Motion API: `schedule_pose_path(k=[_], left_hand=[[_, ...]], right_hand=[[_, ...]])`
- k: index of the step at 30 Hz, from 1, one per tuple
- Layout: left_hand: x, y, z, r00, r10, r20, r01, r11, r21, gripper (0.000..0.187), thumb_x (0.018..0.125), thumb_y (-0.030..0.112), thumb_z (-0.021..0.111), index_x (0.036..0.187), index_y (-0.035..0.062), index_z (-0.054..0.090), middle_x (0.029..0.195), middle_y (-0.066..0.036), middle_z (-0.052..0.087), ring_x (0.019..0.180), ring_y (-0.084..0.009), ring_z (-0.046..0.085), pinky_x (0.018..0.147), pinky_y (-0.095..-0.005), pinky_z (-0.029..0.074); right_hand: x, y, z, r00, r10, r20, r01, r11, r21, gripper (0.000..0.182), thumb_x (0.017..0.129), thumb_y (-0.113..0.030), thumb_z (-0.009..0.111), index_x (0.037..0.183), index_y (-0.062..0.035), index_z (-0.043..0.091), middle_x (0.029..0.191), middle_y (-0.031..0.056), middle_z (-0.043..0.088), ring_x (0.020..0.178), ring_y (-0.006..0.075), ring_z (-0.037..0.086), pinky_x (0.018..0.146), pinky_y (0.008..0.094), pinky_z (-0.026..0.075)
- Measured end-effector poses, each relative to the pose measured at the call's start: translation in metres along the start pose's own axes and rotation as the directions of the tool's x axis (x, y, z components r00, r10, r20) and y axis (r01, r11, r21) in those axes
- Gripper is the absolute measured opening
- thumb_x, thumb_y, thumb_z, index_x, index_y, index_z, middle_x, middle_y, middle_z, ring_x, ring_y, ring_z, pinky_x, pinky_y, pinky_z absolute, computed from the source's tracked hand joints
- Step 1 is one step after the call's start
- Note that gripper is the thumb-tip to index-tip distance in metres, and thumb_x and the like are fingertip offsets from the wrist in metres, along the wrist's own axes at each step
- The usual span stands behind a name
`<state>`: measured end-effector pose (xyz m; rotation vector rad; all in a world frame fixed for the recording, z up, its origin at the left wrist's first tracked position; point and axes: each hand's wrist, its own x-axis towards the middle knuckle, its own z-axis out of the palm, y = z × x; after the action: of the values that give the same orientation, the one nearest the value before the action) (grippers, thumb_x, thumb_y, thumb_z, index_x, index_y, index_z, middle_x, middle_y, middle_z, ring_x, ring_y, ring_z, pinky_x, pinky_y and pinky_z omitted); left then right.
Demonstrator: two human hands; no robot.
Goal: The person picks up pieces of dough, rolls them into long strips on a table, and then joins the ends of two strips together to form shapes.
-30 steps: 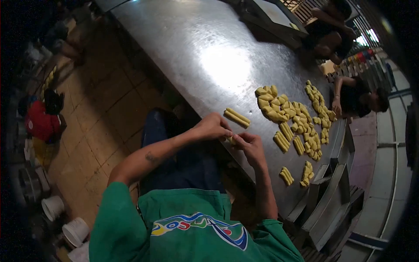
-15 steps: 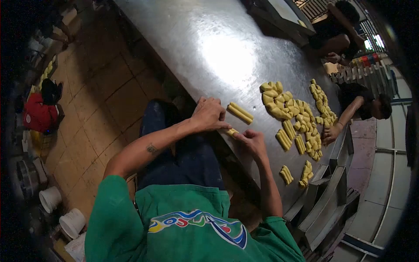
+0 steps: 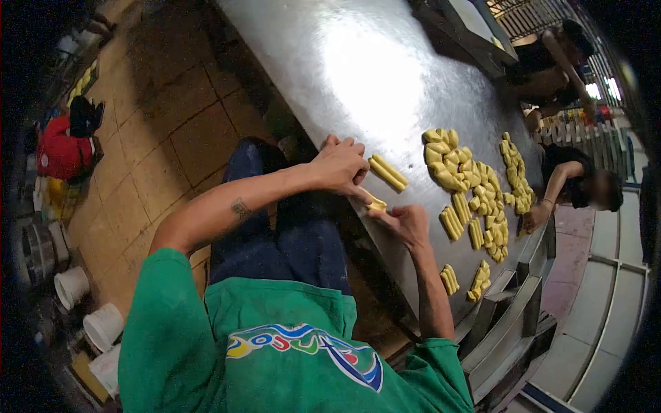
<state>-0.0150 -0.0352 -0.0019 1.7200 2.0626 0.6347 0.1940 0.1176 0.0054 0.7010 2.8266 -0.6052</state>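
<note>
My left hand (image 3: 339,165) and my right hand (image 3: 406,224) meet at the near edge of a steel table (image 3: 358,76). Between their fingertips sits a small yellow dough piece (image 3: 376,204), pinched from both sides. Just beyond my left hand lie two rolled dough sticks (image 3: 388,172) side by side. Further across the table spreads a heap of yellow dough pieces (image 3: 471,189), with two small bunches of dough sticks (image 3: 465,279) nearer my right forearm.
Another person (image 3: 585,189) reaches a hand to the far dough row (image 3: 516,172); a second person (image 3: 554,65) is at the table's far end by a metal tray (image 3: 468,24). Stacked metal trays (image 3: 509,323) stand right. White buckets (image 3: 86,310) sit on the tiled floor.
Both my hands have stayed together on the small dough piece, drifting slightly toward the two sticks. The other person's hand has shifted along the far dough row. The view has tilted.
</note>
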Motion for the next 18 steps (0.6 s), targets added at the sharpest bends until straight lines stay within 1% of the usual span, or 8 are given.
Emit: schedule_pose_path(k=[3, 6, 8, 10, 12, 14, 15, 18], left_hand=[[0.002, 0.007, -0.001, 0.997, -0.079, 0.025, 0.079, 0.997, 0.009, 0.051, 0.065, 0.065, 0.074, 0.071, 0.0151, 0.066, 0.098, -0.009, 0.056, 0.105, -0.0277, 0.049, 0.089, -0.0481, 0.03], [0.011, 0.012, 0.003, 0.987, -0.145, 0.073, 0.144, 0.989, 0.01, 0.048, 0.067, 0.059, 0.076, 0.074, 0.013, 0.065, 0.101, -0.011, 0.056, 0.106, -0.0286, 0.049, 0.09, -0.05, 0.031], [0.016, 0.016, 0.022, 0.974, -0.22, -0.044, 0.224, 0.959, 0.17, 0.047, 0.068, 0.054, 0.077, 0.078, 0.0098, 0.066, 0.103, -0.013, 0.056, 0.106, -0.0311, 0.049, 0.089, -0.0536, 0.033], [0.01, 0.02, 0.009, 0.983, -0.183, -0.005, 0.182, 0.973, 0.144, 0.041, 0.07, 0.049, 0.079, 0.08, 0.0103, 0.067, 0.102, -0.012, 0.057, 0.106, -0.032, 0.05, 0.086, -0.0557, 0.035], [0.011, 0.013, -0.007, 0.975, -0.153, 0.159, 0.14, 0.986, 0.094, 0.04, 0.07, 0.053, 0.077, 0.078, 0.0147, 0.067, 0.099, -0.011, 0.057, 0.105, -0.0312, 0.05, 0.086, -0.0547, 0.034], [0.012, 0.001, -0.006, 0.983, -0.116, 0.145, 0.108, 0.992, 0.064, 0.04, 0.071, 0.055, 0.075, 0.077, 0.0162, 0.067, 0.097, -0.009, 0.058, 0.105, -0.0308, 0.05, 0.086, -0.0541, 0.034], [0.011, -0.001, -0.008, 0.985, -0.093, 0.147, 0.092, 0.996, 0.011, 0.04, 0.072, 0.057, 0.073, 0.075, 0.0177, 0.067, 0.095, -0.008, 0.058, 0.104, -0.0303, 0.051, 0.085, -0.0535, 0.034], [0.012, 0.001, 0.014, 0.985, -0.17, 0.005, 0.169, 0.983, 0.065, 0.044, 0.073, 0.06, 0.071, 0.073, 0.0169, 0.064, 0.094, -0.007, 0.058, 0.102, -0.0276, 0.052, 0.086, -0.0524, 0.034]], right_hand=[[0.011, -0.005, 0.005, 0.974, -0.127, -0.188, 0.109, 0.989, -0.105, 0.068, 0.075, -0.063, 0.07, 0.055, 0.0016, 0.064, 0.042, 0.0143, 0.047, 0.037, 0.0227, 0.047, 0.042, 0.037, 0.038], [0.018, -0.018, -0.004, 0.985, 0.088, -0.149, -0.095, 0.995, -0.037, 0.073, 0.071, -0.068, 0.07, 0.055, 0.003, 0.063, 0.041, 0.0154, 0.047, 0.036, 0.0269, 0.05, 0.041, 0.0378, 0.039], [0.022, -0.023, -0.011, 0.968, 0.249, 0.006, -0.249, 0.968, 0.003, 0.074, 0.07, -0.068, 0.072, 0.055, 0.0036, 0.064, 0.042, 0.0128, 0.05, 0.036, 0.023, 0.051, 0.041, 0.0361, 0.039], [0.018, -0.012, -0.007, 0.903, 0.37, 0.216, -0.396, 0.914, 0.088, 0.073, 0.071, -0.068, 0.072, 0.056, 0.0033, 0.066, 0.044, 0.0081, 0.053, 0.039, 0.018, 0.054, 0.041, 0.035, 0.04], [0.012, -0.007, -0.014, 0.899, 0.373, 0.23, -0.401, 0.912, 0.086, 0.072, 0.071, -0.067, 0.072, 0.055, 0.0029, 0.065, 0.044, 0.0064, 0.052, 0.039, 0.0164, 0.053, 0.041, 0.0342, 0.04], [0.014, 0.001, -0.017, 0.897, 0.36, 0.256, -0.391, 0.917, 0.08, 0.072, 0.071, -0.067, 0.073, 0.054, 0.0021, 0.065, 0.045, 0.0029, 0.05, 0.041, 0.0131, 0.052, 0.041, 0.0328, 0.04], [0.019, -0.001, -0.016, 0.888, 0.373, 0.27, -0.397, 0.917, 0.039, 0.09, 0.061, -0.085, 0.063, 0.058, 0.0044, 0.065, 0.05, 0.0105, 0.057, 0.05, 0.0221, 0.061, 0.049, 0.0384, 0.046], [0.036, -0.004, -0.005, 0.914, 0.387, 0.12, -0.389, 0.921, -0.013, 0.091, 0.059, -0.086, 0.064, 0.059, 0.005, 0.065, 0.054, 0.0131, 0.06, 0.053, 0.0239, 0.063, 0.052, 0.0412, 0.048]])
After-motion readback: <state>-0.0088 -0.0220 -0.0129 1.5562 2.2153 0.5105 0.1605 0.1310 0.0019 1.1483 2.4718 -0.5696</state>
